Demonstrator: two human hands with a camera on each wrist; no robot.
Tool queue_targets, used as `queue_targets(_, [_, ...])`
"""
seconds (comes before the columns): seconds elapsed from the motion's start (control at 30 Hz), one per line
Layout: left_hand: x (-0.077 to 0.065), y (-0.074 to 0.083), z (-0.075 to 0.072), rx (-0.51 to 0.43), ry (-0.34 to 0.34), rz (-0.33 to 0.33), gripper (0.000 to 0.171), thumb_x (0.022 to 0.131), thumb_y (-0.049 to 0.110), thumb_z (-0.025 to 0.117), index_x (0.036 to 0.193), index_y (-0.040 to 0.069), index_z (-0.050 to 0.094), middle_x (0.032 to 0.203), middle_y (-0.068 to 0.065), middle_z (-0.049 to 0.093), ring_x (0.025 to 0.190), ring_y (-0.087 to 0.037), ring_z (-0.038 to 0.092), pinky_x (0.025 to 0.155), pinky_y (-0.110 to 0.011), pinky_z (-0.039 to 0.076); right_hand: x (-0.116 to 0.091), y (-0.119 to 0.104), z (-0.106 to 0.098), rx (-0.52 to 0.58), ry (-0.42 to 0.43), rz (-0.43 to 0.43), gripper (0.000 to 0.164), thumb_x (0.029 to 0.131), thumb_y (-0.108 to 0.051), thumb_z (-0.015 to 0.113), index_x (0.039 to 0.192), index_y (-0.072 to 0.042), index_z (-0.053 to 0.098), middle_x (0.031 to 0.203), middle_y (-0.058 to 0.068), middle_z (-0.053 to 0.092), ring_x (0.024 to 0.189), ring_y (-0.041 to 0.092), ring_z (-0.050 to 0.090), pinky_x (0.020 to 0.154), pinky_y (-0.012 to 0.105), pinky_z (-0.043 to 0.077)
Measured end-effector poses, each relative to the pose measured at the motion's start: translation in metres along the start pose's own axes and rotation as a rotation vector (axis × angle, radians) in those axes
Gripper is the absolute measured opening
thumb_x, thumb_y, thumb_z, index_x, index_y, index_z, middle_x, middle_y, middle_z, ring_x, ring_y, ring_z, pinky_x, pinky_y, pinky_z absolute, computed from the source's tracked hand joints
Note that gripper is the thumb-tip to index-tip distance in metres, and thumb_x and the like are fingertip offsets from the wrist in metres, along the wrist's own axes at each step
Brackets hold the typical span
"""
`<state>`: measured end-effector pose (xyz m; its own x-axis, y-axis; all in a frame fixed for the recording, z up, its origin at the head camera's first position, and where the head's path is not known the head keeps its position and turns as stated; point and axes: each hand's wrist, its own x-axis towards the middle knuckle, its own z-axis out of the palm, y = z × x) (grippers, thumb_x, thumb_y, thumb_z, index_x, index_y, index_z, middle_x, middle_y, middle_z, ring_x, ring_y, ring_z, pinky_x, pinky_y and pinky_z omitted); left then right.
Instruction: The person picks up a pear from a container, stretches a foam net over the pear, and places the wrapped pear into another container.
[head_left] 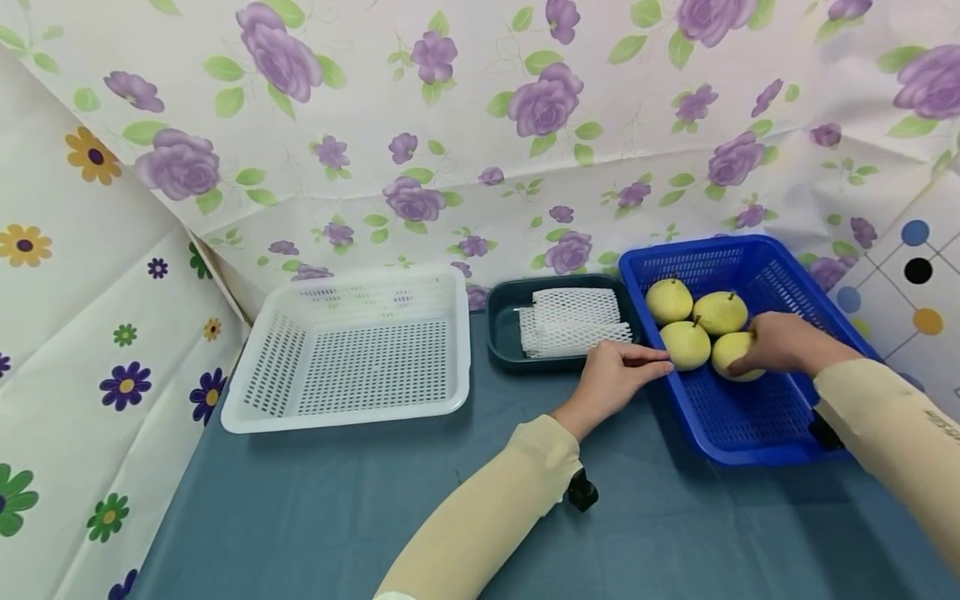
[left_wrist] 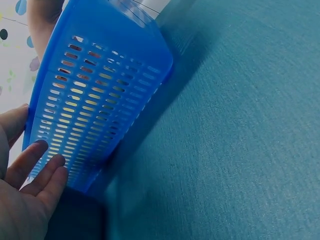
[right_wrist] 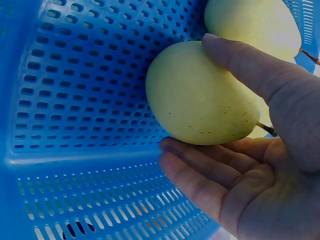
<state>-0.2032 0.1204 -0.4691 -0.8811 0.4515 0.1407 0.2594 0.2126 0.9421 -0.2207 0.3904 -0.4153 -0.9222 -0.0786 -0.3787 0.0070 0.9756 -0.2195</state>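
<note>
Several yellow-green pears [head_left: 686, 345] lie in a blue plastic basket [head_left: 753, 454] on the right. My right hand [head_left: 791, 340] reaches in and grips the nearest right pear [right_wrist: 200, 95], its thumb on one side and the fingers curled along the other. The pear's stem points toward the palm in the right wrist view. At the basket's left rim, my left hand [head_left: 611, 379] pinches the edge between thumb and fingers; in the left wrist view its fingertips [left_wrist: 59, 161] lie near the slotted outer wall. A dark green tray [head_left: 510, 364] next to that hand holds white foam net sleeves [head_left: 573, 321].
A white perforated basket [head_left: 345, 421] stands at the left on the blue-green table cover [head_left: 300, 517]. Flower-printed sheeting [head_left: 420, 200] rises behind the containers and along the left side. The dark tray sits between the two baskets.
</note>
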Motion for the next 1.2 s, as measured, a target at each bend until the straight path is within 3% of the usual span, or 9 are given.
queue_targets(0.27, [0.000,0.000,0.001,-0.012,-0.007,0.010,0.025,0.084,0.037,0.069,0.102,0.021,0.075,0.095,0.014,0.071,0.081,0.010,0.061,0.067,-0.012,0.051,-0.008,-0.002,-0.006,-0.029,0.002,-0.020,0.086,0.054,-0.060,0.081,0.100,0.011,0.062,0.086,0.016,0.064,0.071,0.024,0.055,0.057,0.035,0.046])
queue_targets(0.5, [0.000,-0.001,0.000,-0.021,0.003,0.005,0.023,0.083,0.037,0.069,0.101,0.023,0.075,0.094,0.015,0.071,0.081,0.009,0.061,0.067,-0.013,0.051,-0.017,-0.006,-0.017,-0.011,0.078,-0.044,0.090,0.057,-0.058,0.081,0.106,0.014,0.060,0.089,0.018,0.065,0.073,0.024,0.055,0.056,0.034,0.046])
queue_targets(0.77, [0.000,-0.001,0.000,0.004,0.009,0.001,0.023,0.083,0.037,0.069,0.101,0.024,0.075,0.094,0.016,0.071,0.081,0.010,0.060,0.067,-0.012,0.051,-0.020,-0.004,-0.019,0.112,0.180,-0.028,0.101,0.058,-0.063,0.079,0.123,0.009,0.049,0.114,0.030,0.057,0.094,0.037,0.057,0.068,0.044,0.050])
queue_targets(1.2, [0.000,-0.001,0.002,0.024,0.017,0.001,0.024,0.084,0.037,0.069,0.102,0.023,0.075,0.094,0.015,0.071,0.081,0.011,0.060,0.066,-0.011,0.050,-0.036,-0.015,-0.026,0.234,0.344,-0.005,0.097,0.063,-0.063,0.075,0.129,0.002,0.047,0.118,0.029,0.053,0.096,0.041,0.055,0.064,0.045,0.050])
